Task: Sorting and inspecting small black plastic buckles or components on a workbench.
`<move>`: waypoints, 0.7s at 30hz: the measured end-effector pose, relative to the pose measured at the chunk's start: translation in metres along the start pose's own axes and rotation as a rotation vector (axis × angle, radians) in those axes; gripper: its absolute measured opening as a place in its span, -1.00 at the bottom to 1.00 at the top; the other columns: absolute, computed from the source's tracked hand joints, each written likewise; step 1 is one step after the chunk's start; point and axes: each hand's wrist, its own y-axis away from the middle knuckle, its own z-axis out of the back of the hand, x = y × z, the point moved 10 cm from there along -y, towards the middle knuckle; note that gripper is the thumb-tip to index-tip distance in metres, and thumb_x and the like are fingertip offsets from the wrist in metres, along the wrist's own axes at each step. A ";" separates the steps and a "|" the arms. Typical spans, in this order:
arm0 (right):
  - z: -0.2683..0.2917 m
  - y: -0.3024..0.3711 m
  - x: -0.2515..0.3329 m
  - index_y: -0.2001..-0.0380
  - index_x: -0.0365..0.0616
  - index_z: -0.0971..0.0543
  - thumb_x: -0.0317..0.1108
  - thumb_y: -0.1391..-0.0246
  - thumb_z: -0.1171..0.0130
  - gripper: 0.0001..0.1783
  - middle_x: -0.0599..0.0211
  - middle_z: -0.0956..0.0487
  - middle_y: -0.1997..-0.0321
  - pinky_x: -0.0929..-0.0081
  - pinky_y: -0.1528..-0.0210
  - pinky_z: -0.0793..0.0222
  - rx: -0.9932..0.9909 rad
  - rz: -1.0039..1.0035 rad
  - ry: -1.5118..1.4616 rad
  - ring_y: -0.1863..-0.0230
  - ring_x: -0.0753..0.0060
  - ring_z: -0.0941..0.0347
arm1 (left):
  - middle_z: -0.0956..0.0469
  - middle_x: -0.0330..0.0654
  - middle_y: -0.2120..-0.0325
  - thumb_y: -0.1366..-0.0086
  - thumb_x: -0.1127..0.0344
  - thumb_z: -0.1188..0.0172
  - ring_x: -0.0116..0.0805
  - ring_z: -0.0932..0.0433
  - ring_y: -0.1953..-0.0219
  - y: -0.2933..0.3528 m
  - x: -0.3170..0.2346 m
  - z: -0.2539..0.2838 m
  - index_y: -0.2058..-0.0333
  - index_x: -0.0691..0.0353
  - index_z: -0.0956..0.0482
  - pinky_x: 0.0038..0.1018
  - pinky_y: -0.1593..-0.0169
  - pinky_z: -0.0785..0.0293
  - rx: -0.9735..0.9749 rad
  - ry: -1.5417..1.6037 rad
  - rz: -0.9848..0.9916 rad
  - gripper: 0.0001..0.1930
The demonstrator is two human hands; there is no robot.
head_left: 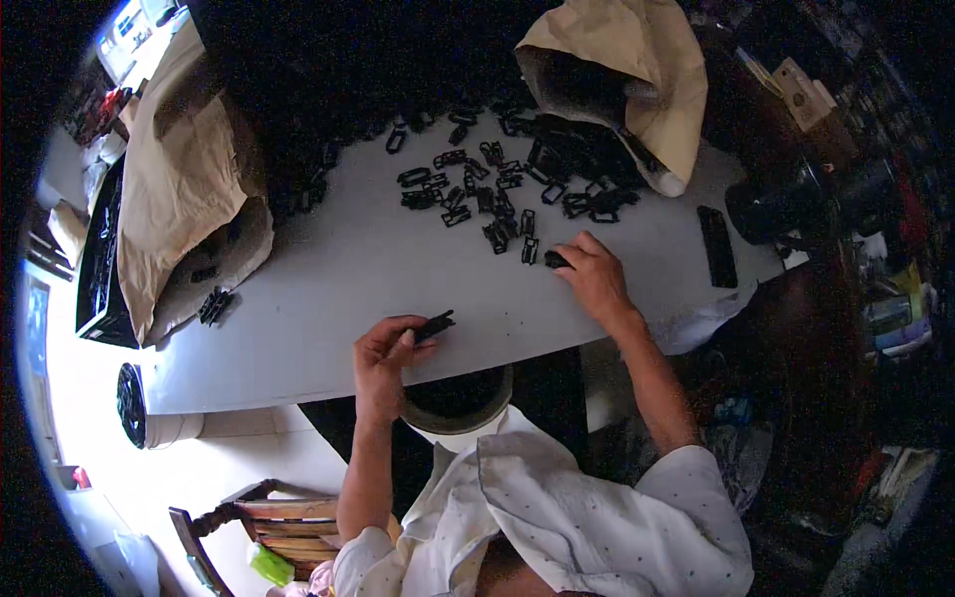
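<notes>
My left hand [388, 350] is closed around a small black plastic part [435, 325], held just over the near edge of the white table [328, 343]. Farther right, the fingers of my right hand [593, 271] pinch another black plastic part [556, 260], mostly covered by the fingertips. Just left of that hand lies a single black rectangular frame piece [529, 250]. Beyond it spreads a loose pile of similar black pieces [484, 199], several of them with open centres.
Brown paper sacks stand at the left [184, 199] and far right [637, 70], both open-mouthed. A flat black bar [716, 247] lies at the table's right. Below the near edge is a round bucket [458, 413]; a wooden chair [288, 522] stands lower left.
</notes>
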 end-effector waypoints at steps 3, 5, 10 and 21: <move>0.001 -0.003 0.011 0.29 -0.23 -0.48 -0.42 0.26 -0.28 -0.64 0.20 -0.40 0.32 0.33 0.28 -0.33 0.018 0.043 0.146 0.24 0.18 -0.37 | -0.48 -0.08 0.30 -0.24 0.46 0.06 -0.29 -0.53 0.30 0.002 0.002 -0.012 0.24 0.42 -0.45 -0.42 0.14 -0.49 0.049 0.011 -0.007 -0.81; 0.000 -0.002 0.016 0.30 -0.25 -0.46 -0.43 0.24 -0.27 -0.65 0.19 -0.40 0.32 0.31 0.28 -0.33 0.006 0.070 0.185 0.25 0.17 -0.37 | -0.48 -0.07 0.29 -0.22 0.44 0.03 -0.27 -0.53 0.29 0.001 0.005 -0.017 0.26 0.42 -0.46 -0.42 0.15 -0.50 0.030 0.026 0.016 -0.82; 0.006 0.002 0.036 0.32 -0.27 -0.41 -0.47 0.25 -0.26 -0.65 0.16 -0.38 0.31 0.28 0.29 -0.34 -0.007 0.077 -0.034 0.27 0.13 -0.37 | -0.48 -0.08 0.28 -0.21 0.42 0.00 -0.26 -0.52 0.26 -0.006 0.017 -0.034 0.28 0.42 -0.48 -0.43 0.14 -0.50 0.045 0.067 0.030 -0.82; -0.013 0.022 0.134 0.31 -0.28 -0.41 -0.58 0.30 -0.21 -0.64 0.18 -0.36 0.31 0.35 0.35 -0.38 0.080 0.333 -0.280 0.33 0.14 -0.42 | -0.51 -0.09 0.32 -0.23 0.40 0.03 -0.27 -0.53 0.29 -0.006 0.020 -0.042 0.24 0.43 -0.47 -0.45 0.18 -0.50 0.008 0.046 0.057 -0.79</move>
